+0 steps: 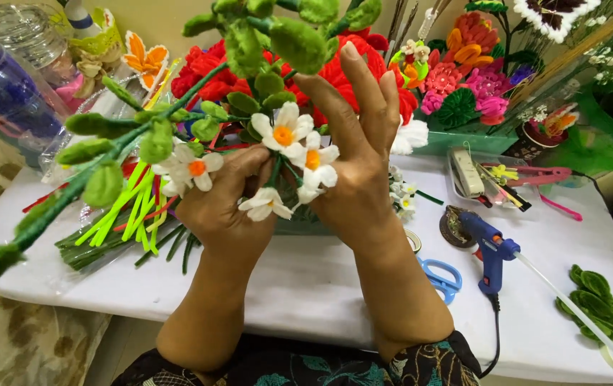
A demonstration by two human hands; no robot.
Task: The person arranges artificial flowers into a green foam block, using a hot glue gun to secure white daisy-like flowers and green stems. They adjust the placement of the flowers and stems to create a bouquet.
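White table (306, 286) spread with craft stock; blue glue gun (491, 250) at right, green stems (117, 239) at left. A bunch of white daisies (288, 154) is held mid-scene over the table – likely light, soft, easily bent; best gripped low on the gathered stems. Left hand (217, 207) closed round the stems; right hand (356, 157) steadies them, fingers splayed upward.

Counts, head view: white daisy blooms (286, 131) in the bunch: 5 visible (more may be hidden); hands: 2; blue glue gun (491, 251): 1; blue-handled scissors (441, 276): 1; clear plastic jar (6, 78): 1
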